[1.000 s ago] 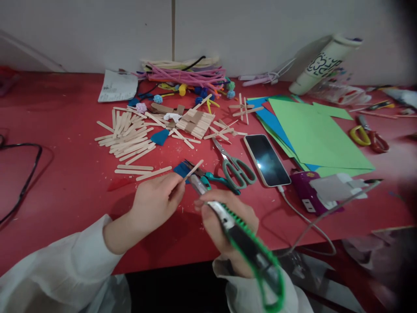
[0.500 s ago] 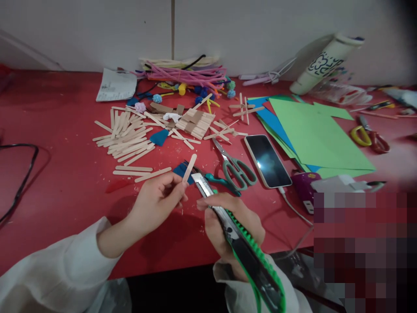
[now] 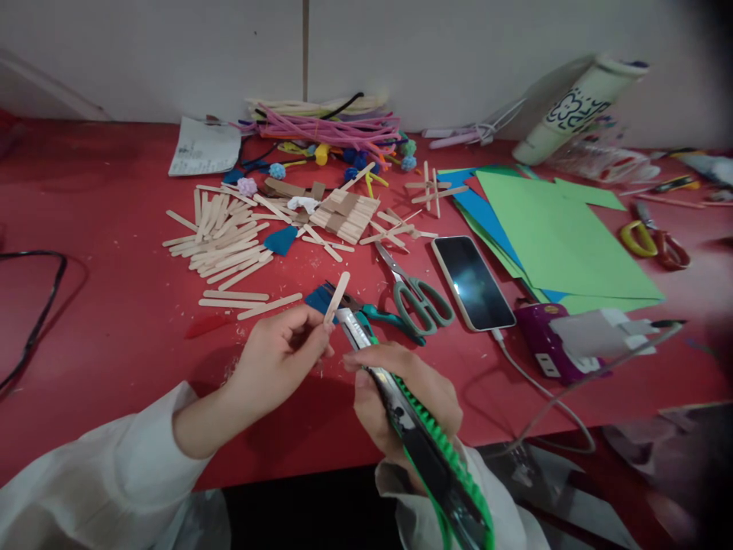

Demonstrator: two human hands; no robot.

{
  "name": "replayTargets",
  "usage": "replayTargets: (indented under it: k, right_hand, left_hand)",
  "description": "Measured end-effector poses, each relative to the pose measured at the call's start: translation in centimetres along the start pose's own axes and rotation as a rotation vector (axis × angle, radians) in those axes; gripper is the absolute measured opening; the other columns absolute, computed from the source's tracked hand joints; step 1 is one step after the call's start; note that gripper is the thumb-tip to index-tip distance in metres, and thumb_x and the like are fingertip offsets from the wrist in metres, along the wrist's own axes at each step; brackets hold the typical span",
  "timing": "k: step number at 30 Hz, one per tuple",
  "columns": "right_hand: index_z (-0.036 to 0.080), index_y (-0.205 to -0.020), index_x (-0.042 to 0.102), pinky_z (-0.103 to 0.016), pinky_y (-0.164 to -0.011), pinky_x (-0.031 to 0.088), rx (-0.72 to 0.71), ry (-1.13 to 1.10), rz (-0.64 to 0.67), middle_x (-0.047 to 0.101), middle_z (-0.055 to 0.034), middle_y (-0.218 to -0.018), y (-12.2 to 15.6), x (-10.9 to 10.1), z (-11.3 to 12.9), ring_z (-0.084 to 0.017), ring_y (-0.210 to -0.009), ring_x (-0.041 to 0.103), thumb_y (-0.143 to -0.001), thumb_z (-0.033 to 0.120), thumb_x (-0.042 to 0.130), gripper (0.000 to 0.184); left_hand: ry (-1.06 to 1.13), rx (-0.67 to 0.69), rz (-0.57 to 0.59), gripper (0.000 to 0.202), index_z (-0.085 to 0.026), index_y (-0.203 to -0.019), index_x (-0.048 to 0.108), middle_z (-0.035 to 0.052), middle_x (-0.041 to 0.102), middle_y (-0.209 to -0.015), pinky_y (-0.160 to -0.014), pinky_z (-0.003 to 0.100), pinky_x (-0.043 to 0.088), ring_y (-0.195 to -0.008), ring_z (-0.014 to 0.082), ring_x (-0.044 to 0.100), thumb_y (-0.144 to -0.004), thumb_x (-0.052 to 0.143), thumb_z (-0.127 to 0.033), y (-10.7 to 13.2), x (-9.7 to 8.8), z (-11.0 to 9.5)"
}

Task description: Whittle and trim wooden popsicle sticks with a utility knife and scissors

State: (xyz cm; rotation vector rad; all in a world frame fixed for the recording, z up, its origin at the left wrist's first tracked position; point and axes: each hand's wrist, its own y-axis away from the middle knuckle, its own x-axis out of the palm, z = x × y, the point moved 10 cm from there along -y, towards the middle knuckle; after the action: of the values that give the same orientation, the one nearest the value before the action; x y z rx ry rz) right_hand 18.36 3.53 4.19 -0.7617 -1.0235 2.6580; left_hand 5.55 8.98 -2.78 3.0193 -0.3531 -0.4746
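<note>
My left hand pinches the lower end of a wooden craft stick, which points up and slightly right. In my right hand is a green and black utility knife, its handle running down toward my sleeve. The knife's blade tip lies right beside the stick; whether it touches the wood I cannot tell. Just beyond my hands lie teal-handled pliers and a scrap of dark blue felt. Grey-handled scissors rest to the right of these.
Loose craft sticks are heaped at back left, near a panel of joined sticks. Pink pipe cleaners lie by the wall. On the right are a phone, green paper, a purple power adapter with cables, and a tumbler.
The knife and my right hand have shifted slightly left and down. My left hand and the stick have moved a little to the right. The view has shifted slightly.
</note>
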Motion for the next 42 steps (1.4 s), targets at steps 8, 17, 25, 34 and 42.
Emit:
replayTargets:
  k: [8,17,25,34,42]
  right_hand:
    - [0.023,-0.085,0.057,-0.019,-0.051,0.051,0.018,-0.015,0.000,0.065,0.0020,-0.066,0.0,0.2,0.0,-0.010,-0.051,0.061,-0.076,0.013,0.053,0.014]
    - [0.022,-0.084,0.060,-0.015,-0.053,0.052,0.142,-0.101,0.023,0.068,0.0030,-0.069,-0.2,0.2,-0.9,-0.009,-0.053,0.064,-0.076,0.012,0.055,0.014]
    - [0.022,-0.087,0.060,-0.017,-0.055,0.053,0.161,-0.089,0.059,0.069,0.0013,-0.071,-0.1,0.6,-1.1,-0.010,-0.056,0.065,-0.078,0.013,0.055,0.014]
    - [0.022,-0.085,0.059,-0.017,-0.055,0.054,0.313,-0.253,0.104,0.067,0.0028,-0.069,0.0,0.8,-2.5,-0.009,-0.054,0.064,-0.079,0.014,0.055,0.010]
    - [0.022,-0.086,0.058,-0.018,-0.057,0.053,0.114,-0.087,0.075,0.066,0.0018,-0.069,-0.1,0.8,-0.6,-0.010,-0.056,0.064,-0.077,0.011,0.054,0.014]
  left_hand:
    - [-0.140,0.076,-0.036,0.021,-0.018,-0.070,0.054,-0.0034,0.058,-0.059,-0.050,0.020,0.042,-0.051,0.0085,0.053,-0.087,0.048,-0.030,0.2,-0.4,-0.3]
    - [-0.316,0.182,-0.025,0.022,-0.017,-0.073,0.056,-0.0021,0.059,-0.060,-0.051,0.020,0.040,-0.054,0.0099,0.056,-0.089,0.045,-0.029,0.5,-0.1,-1.4]
    - [-0.229,0.169,-0.030,0.021,-0.018,-0.073,0.055,-0.0033,0.057,-0.061,-0.052,0.019,0.042,-0.054,0.0092,0.054,-0.088,0.046,-0.030,0.2,0.0,-1.1]
    - [-0.213,0.138,-0.001,0.022,-0.017,-0.071,0.055,-0.0024,0.058,-0.060,-0.054,0.021,0.043,-0.055,0.0099,0.055,-0.087,0.047,-0.030,0.1,0.2,-0.8]
    - [-0.177,0.099,0.008,0.022,-0.017,-0.074,0.056,-0.0025,0.057,-0.063,-0.056,0.021,0.042,-0.058,0.0101,0.054,-0.088,0.046,-0.031,0.2,0.2,-0.1]
